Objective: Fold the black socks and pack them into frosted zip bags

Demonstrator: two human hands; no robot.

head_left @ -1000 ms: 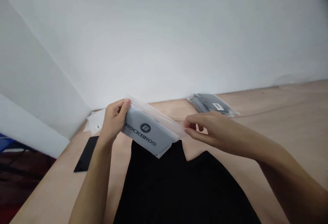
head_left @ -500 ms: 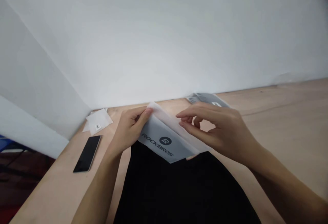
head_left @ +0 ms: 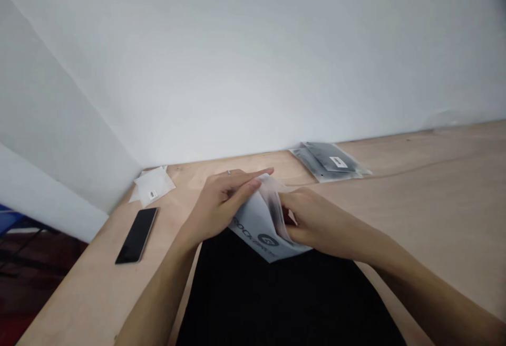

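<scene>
A frosted plastic bag (head_left: pixel 255 224) printed ROCKBROS is held above the black cloth (head_left: pixel 292 298) nearest me, its mouth gaping to the right. My left hand (head_left: pixel 221 201) is closed on the bag's upper left edge, thumb on the near face and fingers behind. My right hand (head_left: pixel 310 219) has its fingers in the mouth of the bag. The fingertips are hidden there, so I cannot tell whether they grip anything. What the bag holds inside is not visible.
Dark packets in clear bags (head_left: pixel 326 161), one with a white label, lie by the wall (head_left: pixel 253 71). White packets (head_left: pixel 154 185) lie at the far left of the wooden table (head_left: pixel 427 193). A black phone (head_left: pixel 137 235) rests nearer, close to the left edge.
My right hand has moved down to the bag and its fingers have gone into the mouth. The bag has opened wider and shifted slightly right with my left hand.
</scene>
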